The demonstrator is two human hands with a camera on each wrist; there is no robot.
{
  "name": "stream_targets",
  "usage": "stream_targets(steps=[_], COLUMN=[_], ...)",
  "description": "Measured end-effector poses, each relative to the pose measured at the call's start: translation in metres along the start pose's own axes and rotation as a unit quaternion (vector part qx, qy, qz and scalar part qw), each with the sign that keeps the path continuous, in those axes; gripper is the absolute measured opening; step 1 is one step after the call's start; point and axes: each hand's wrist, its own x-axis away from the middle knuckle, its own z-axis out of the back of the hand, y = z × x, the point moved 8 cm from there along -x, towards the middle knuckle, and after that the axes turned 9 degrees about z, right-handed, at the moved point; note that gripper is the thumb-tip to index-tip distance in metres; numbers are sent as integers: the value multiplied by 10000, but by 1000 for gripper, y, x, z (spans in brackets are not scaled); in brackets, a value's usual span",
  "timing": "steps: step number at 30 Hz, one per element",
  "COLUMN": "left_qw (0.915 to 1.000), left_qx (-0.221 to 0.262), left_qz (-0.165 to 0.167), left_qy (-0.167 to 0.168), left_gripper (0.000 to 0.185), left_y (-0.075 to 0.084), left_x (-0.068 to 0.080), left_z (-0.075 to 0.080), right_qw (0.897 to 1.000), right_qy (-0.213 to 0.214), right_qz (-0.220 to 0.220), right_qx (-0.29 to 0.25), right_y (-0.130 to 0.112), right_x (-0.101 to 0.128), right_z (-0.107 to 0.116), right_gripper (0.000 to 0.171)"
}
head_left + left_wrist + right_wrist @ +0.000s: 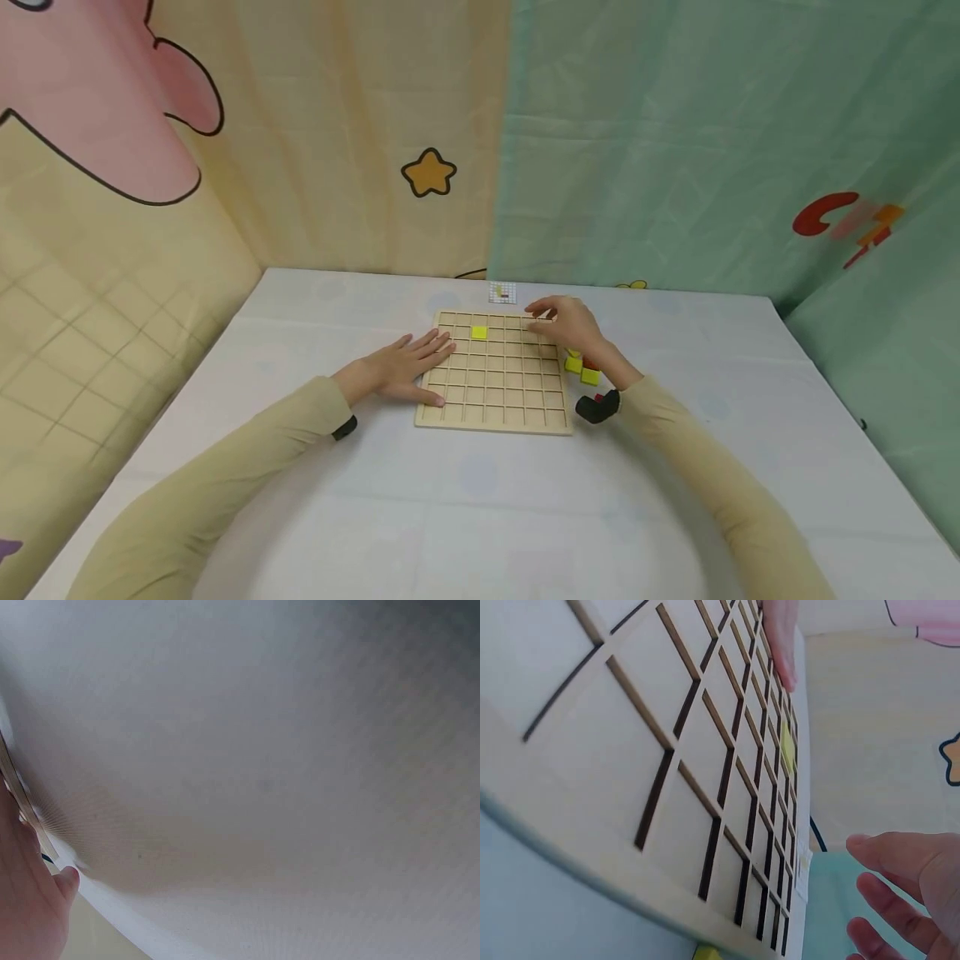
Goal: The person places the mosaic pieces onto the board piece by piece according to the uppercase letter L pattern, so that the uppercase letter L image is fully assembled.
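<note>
A wooden grid board (495, 392) lies on the white table (480, 500). One yellow tile (478, 332) sits in a cell near its far edge. My left hand (412, 362) rests flat on the board's left edge, fingers straight. My right hand (551, 317) hovers over the far right corner with relaxed, spread fingers (900, 859) that hold nothing. The right wrist view shows the board (630, 750) close up, the yellow tile (786, 746), and the left hand's fingers (780, 637) on it. The left wrist view shows only my palm (26, 900) and blurred tablecloth.
Loose yellow tiles (581, 369) and a red one (592, 364) lie just right of the board, partly hidden by my right wrist. A small printed card (502, 292) lies beyond the board's far edge. Patterned curtains close in the table at the back and sides.
</note>
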Motion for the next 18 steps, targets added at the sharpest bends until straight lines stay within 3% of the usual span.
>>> stream_targets(steps=[12,18], left_qw=[10000,10000], left_qx=[35,-5], left_qz=[-29,-23], left_qy=[-60,-60], left_gripper=[97,97], left_y=[-2,-1], left_x=[0,-1], left_z=[-3,-2], right_qw=[9998,9999], right_qy=[54,-101], right_qz=[-169,-44], right_qx=[136,58], right_y=[31,49], right_x=[36,47], right_z=[27,33], right_gripper=[35,35])
